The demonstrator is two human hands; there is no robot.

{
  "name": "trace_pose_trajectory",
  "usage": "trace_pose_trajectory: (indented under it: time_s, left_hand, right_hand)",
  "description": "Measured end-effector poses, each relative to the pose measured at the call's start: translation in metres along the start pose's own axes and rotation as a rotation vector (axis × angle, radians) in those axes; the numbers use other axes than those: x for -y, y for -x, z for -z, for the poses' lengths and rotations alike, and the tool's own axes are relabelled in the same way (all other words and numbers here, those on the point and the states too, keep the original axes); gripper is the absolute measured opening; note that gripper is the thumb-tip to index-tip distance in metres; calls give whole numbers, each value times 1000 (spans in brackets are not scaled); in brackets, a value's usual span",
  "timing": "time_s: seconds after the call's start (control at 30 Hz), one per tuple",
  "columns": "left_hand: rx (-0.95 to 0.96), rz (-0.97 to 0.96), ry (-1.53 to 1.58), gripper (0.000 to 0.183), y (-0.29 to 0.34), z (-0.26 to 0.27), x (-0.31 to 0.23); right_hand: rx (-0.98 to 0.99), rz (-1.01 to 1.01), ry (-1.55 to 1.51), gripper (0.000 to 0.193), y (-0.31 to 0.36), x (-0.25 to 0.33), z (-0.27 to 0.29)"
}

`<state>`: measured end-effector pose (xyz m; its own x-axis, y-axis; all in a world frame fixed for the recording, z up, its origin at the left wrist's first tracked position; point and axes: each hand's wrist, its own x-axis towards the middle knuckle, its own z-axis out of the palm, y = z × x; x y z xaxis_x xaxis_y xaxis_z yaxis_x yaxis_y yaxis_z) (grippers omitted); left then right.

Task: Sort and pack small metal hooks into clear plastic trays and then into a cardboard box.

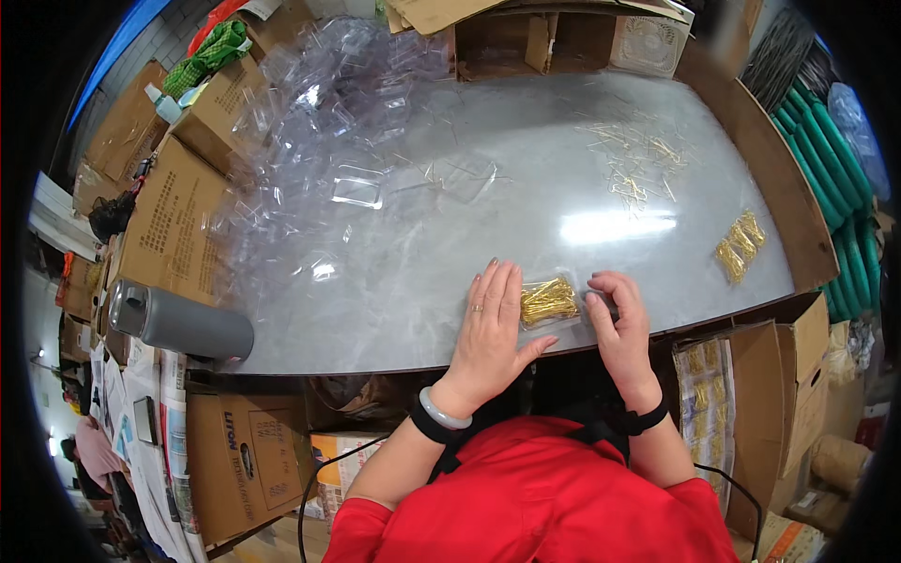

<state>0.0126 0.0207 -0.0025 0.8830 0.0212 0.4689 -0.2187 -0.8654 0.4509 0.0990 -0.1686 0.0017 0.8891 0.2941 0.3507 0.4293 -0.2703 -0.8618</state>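
In front of me on the grey tabletop (441, 272) lies a small clear plastic box (548, 301) filled with thin gold pins. My left hand (493, 314) lies flat along the box's left side, its fingers stretched out together and its thumb spread toward the near edge. At the box's right end is my right hand (618, 319), fingers loosely curved and the thumb apart from them. Nothing shows in its grip; whether its fingertips touch the box's clear edge I cannot tell. Farther right lie more filled packs of gold pins (740, 246).
A large heap of empty clear plastic boxes (319, 122) covers the table's left side. Loose gold pins (638, 155) are scattered at the far right. A grey bottle (183, 324) lies at the left edge. Cardboard walls (770, 169) border the table; an open carton (751, 394) stands below right.
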Motion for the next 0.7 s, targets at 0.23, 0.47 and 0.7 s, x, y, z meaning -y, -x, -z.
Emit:
trace_pose_trajectory:
  time_s: [0.23,0.47,0.7]
  left_hand:
    - [76,-52,45,85,-6,-10,0]
    - [93,-47,-6,79,-7,-8,-5]
    - [91,-69,-74,76,-7,-11,-5]
  right_hand:
    - [118,284,212,16,-6,-1,-3]
    - [11,397,406,16,-9,-2,-6]
    - [68,51,12,10,-6,-2,-3]
